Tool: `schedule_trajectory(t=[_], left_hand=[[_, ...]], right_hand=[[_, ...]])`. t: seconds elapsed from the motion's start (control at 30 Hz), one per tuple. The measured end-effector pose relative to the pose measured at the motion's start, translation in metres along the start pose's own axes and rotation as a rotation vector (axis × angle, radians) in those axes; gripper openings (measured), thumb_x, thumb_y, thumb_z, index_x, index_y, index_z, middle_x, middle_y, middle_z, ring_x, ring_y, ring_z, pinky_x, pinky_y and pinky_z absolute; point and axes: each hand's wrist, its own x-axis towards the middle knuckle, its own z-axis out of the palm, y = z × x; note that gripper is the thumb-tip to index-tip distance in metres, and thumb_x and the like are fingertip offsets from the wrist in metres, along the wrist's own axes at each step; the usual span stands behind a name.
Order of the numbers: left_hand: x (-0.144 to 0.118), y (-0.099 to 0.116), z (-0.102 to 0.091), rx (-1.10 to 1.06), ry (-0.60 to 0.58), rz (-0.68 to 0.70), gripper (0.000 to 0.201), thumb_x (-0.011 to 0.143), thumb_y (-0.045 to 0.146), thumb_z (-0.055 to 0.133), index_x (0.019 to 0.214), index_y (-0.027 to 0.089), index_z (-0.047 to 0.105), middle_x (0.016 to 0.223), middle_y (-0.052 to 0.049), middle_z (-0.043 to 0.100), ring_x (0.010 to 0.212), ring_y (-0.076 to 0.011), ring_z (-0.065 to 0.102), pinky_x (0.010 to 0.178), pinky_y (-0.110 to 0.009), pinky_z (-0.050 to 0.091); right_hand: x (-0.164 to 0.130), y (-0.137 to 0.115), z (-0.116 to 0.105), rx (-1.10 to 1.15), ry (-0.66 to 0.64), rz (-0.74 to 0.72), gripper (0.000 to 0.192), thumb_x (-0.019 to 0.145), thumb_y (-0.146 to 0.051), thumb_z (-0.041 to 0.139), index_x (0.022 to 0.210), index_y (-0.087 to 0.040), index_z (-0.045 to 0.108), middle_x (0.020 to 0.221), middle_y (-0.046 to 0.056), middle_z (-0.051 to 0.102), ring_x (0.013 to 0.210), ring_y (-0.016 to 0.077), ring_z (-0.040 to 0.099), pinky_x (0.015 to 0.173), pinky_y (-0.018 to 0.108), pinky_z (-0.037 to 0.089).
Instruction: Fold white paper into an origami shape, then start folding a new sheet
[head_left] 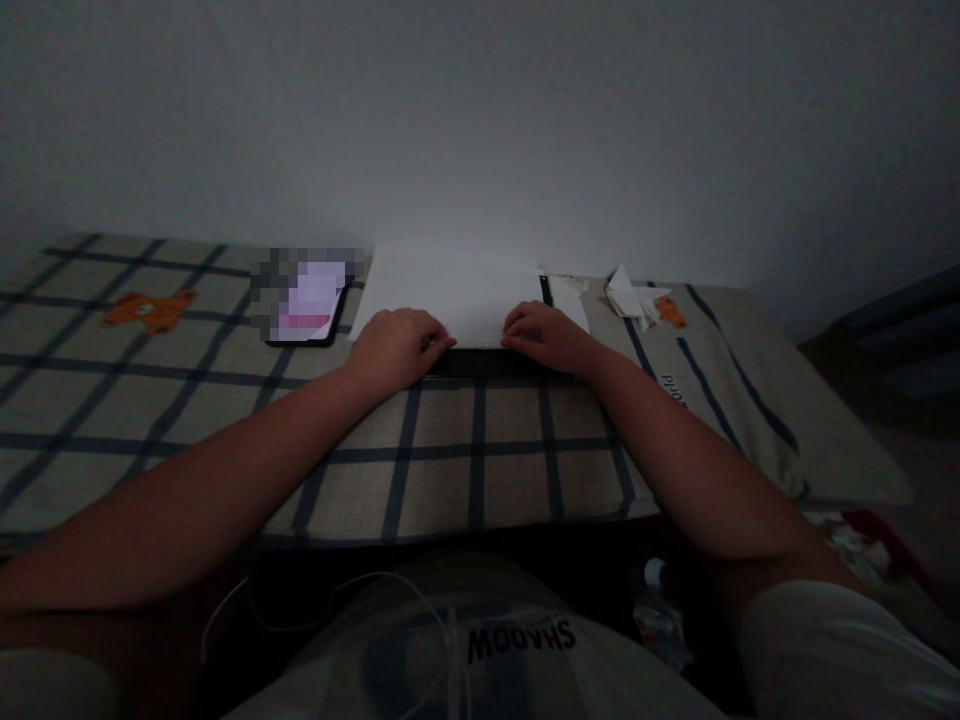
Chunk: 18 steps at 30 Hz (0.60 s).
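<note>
A white sheet of paper (457, 295) lies in front of me, over a dark flat board or pad (480, 362) whose near edge shows below it. My left hand (401, 345) is closed at the left part of the paper's near edge, thumb and fingers pinched together there. At the right part of that same edge, my right hand (547, 335) pinches the paper with its fingertips. Another bit of white paper shows beyond the right hand. To the right stands a folded white paper figure (631, 297) with pointed tips.
A phone (311, 305) with a lit screen lies left of the paper. The checked tablecloth (480, 480) has orange bear prints and hangs at the front edge. A pale wall (480, 120) rises behind the table. Below, a plastic bottle (660, 620) and a white cable (375, 575) are visible.
</note>
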Motion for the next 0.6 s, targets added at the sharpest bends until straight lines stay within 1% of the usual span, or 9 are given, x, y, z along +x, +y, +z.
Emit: schedule_trajectory(t=[0.13,0.27,0.33,0.4,0.47,0.5,0.53,0.57,0.6], left_hand=[[0.0,0.002,-0.002,-0.008,-0.013,-0.033,0.041,0.096,0.05,0.044,0.092,0.021,0.074,0.084,-0.006,0.073,0.081,-0.0211,0.065,0.076,-0.035,0.041],[0.0,0.003,-0.004,-0.029,-0.038,-0.04,0.039,0.097,0.048,0.046,0.096,0.021,0.074,0.091,-0.008,0.074,0.087,-0.0233,0.065,0.081,-0.039,0.041],[-0.001,0.003,-0.004,-0.01,0.006,-0.014,0.035,0.097,0.045,0.047,0.1,0.022,0.073,0.098,-0.009,0.073,0.094,-0.0256,0.064,0.086,-0.043,0.042],[-0.003,0.004,-0.003,0.04,0.076,0.072,0.032,0.098,0.041,0.047,0.104,0.024,0.073,0.107,-0.008,0.072,0.102,-0.0279,0.062,0.092,-0.047,0.041],[-0.006,0.009,0.0,0.084,0.089,0.243,0.032,0.1,0.036,0.043,0.109,0.025,0.072,0.116,-0.006,0.07,0.111,-0.0278,0.06,0.097,-0.048,0.04],[-0.008,0.014,0.001,0.095,0.055,0.347,0.034,0.102,0.034,0.04,0.113,0.026,0.07,0.121,-0.005,0.069,0.115,-0.0267,0.059,0.099,-0.046,0.04],[-0.01,0.02,0.003,0.08,0.006,0.457,0.035,0.102,0.031,0.038,0.116,0.025,0.069,0.124,-0.004,0.069,0.119,-0.0243,0.058,0.101,-0.042,0.041],[-0.012,0.027,0.005,0.073,-0.038,0.539,0.036,0.103,0.027,0.036,0.12,0.024,0.068,0.128,-0.003,0.067,0.124,-0.0227,0.056,0.104,-0.039,0.041],[-0.015,0.035,0.007,0.083,-0.081,0.547,0.037,0.103,0.029,0.036,0.126,0.023,0.065,0.134,-0.004,0.064,0.128,-0.023,0.053,0.107,-0.038,0.039]], right_hand=[[0.0,0.0,-0.002,0.014,-0.011,0.021,0.018,0.089,-0.032,0.062,0.08,-0.019,0.071,0.099,0.008,0.066,0.097,0.0205,0.058,0.09,0.038,0.043],[0.002,0.002,0.0,0.01,0.007,0.062,0.015,0.084,-0.033,0.068,0.078,-0.02,0.072,0.099,0.007,0.067,0.095,0.0204,0.059,0.091,0.039,0.043],[0.002,0.003,0.001,0.008,0.01,0.063,0.014,0.084,-0.032,0.069,0.076,-0.02,0.072,0.097,0.006,0.068,0.094,0.0202,0.059,0.091,0.039,0.044],[0.003,0.004,0.002,0.001,0.01,0.058,0.014,0.084,-0.03,0.069,0.076,-0.02,0.072,0.095,0.006,0.068,0.094,0.02,0.059,0.091,0.039,0.043],[0.004,0.004,0.002,-0.006,0.01,0.057,0.013,0.083,-0.029,0.07,0.075,-0.02,0.072,0.094,0.006,0.068,0.093,0.0199,0.059,0.092,0.039,0.043],[0.004,0.004,0.002,-0.009,0.009,0.06,0.012,0.083,-0.029,0.07,0.075,-0.02,0.072,0.094,0.006,0.068,0.093,0.0198,0.059,0.092,0.039,0.043],[0.004,0.003,0.002,-0.01,0.008,0.064,0.012,0.084,-0.028,0.069,0.075,-0.02,0.072,0.094,0.006,0.069,0.093,0.0197,0.06,0.092,0.038,0.044],[0.005,0.003,0.002,-0.012,0.006,0.069,0.012,0.084,-0.028,0.069,0.075,-0.02,0.072,0.094,0.006,0.069,0.093,0.0196,0.06,0.091,0.038,0.044],[0.005,0.003,0.001,-0.015,0.003,0.075,0.013,0.084,-0.029,0.069,0.075,-0.02,0.073,0.094,0.005,0.069,0.093,0.0195,0.06,0.091,0.038,0.044]])
